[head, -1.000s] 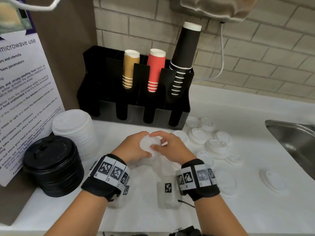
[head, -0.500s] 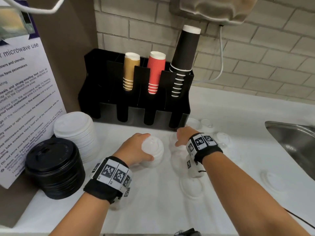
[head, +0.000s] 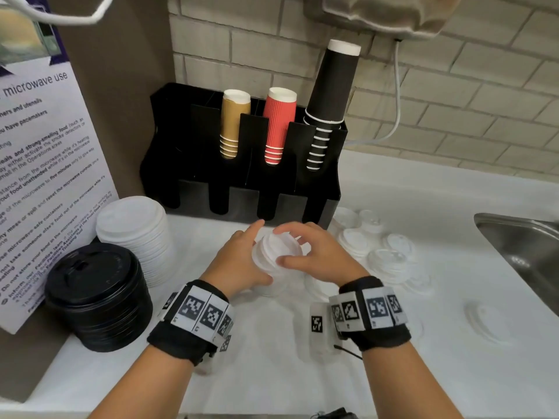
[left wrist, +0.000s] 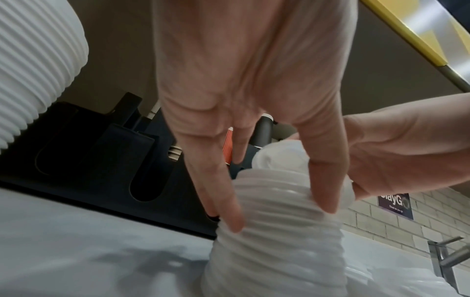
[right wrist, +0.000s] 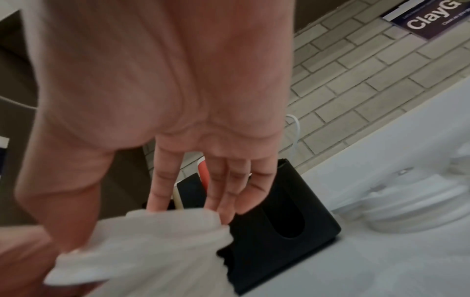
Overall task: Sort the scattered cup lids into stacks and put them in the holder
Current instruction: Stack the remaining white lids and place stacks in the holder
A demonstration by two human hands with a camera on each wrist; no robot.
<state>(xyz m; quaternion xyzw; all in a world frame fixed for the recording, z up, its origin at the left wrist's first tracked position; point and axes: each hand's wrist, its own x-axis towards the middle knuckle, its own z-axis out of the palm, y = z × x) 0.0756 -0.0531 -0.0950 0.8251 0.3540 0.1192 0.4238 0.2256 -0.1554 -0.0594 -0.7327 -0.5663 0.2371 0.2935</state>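
Observation:
A small stack of white lids (head: pixel 272 284) stands on the white counter in front of the black holder (head: pixel 242 152). My left hand (head: pixel 262 252) grips the stack from the left, thumb and fingers on its ribbed sides (left wrist: pixel 277 251). From the right, my right hand (head: pixel 279 245) pinches one white lid (head: pixel 290 247) between thumb and fingers on top of that stack. The right wrist view shows this lid (right wrist: pixel 152 241) blurred under the fingertips (right wrist: pixel 162 203). More white lids (head: pixel 390 261) lie scattered to the right.
A tall stack of larger white lids (head: pixel 133 231) and a stack of black lids (head: pixel 96 294) stand at the left beside a notice board. The holder's upper slots hold brown, red and black cups. A steel sink (head: pixel 526 246) is at the far right. One lid (head: pixel 484 322) lies alone.
Half a second ago my right hand was reaching right among the scattered lids. It has come back with a lid onto the stack that my left hand keeps holding.

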